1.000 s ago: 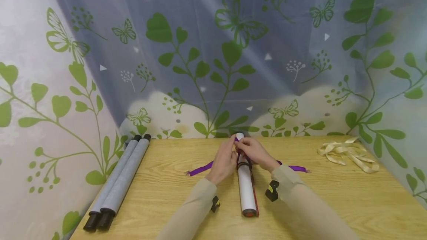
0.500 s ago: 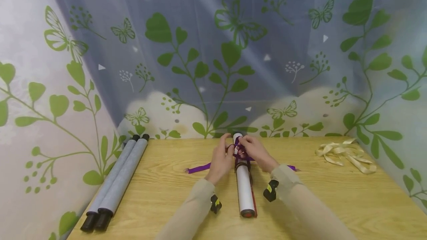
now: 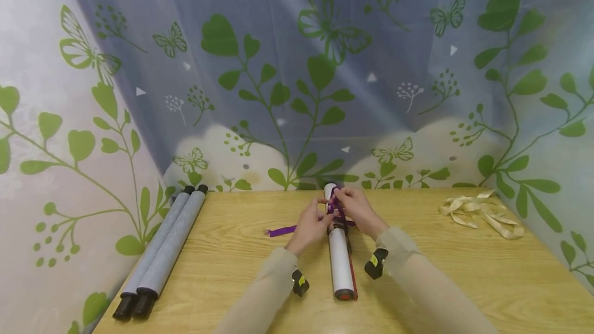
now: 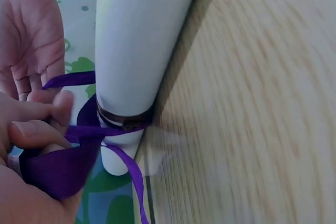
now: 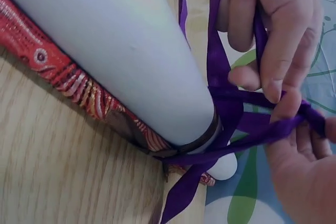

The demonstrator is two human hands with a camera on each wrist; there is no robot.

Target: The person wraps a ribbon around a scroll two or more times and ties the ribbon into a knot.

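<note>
A white tube (image 3: 341, 267) lies lengthwise on the table, its far end near the backdrop. A dark brown band (image 4: 126, 118) circles it, with purple ribbon (image 5: 226, 103) crossing around the same spot. A red patterned strip (image 5: 68, 77) runs along the tube's right side. My left hand (image 3: 312, 227) is left of the tube with ribbon looped over its curled fingers, a wide fold showing in the left wrist view. My right hand (image 3: 361, 211) pinches another stretch of ribbon above the tube. The hands' fingertips are close together; exact contact is partly hidden.
Two grey rolls with black ends (image 3: 162, 251) lie side by side at the table's left. A loose heap of cream ribbon (image 3: 482, 214) sits at the far right. A patterned backdrop (image 3: 287, 92) rises behind the wooden table (image 3: 223, 277).
My left fingers spread from the ribbon, then closed on it slightly nearer the body. More purple loops show between my hands. The ribbon's right tail has drawn in, out of sight in the head view.
</note>
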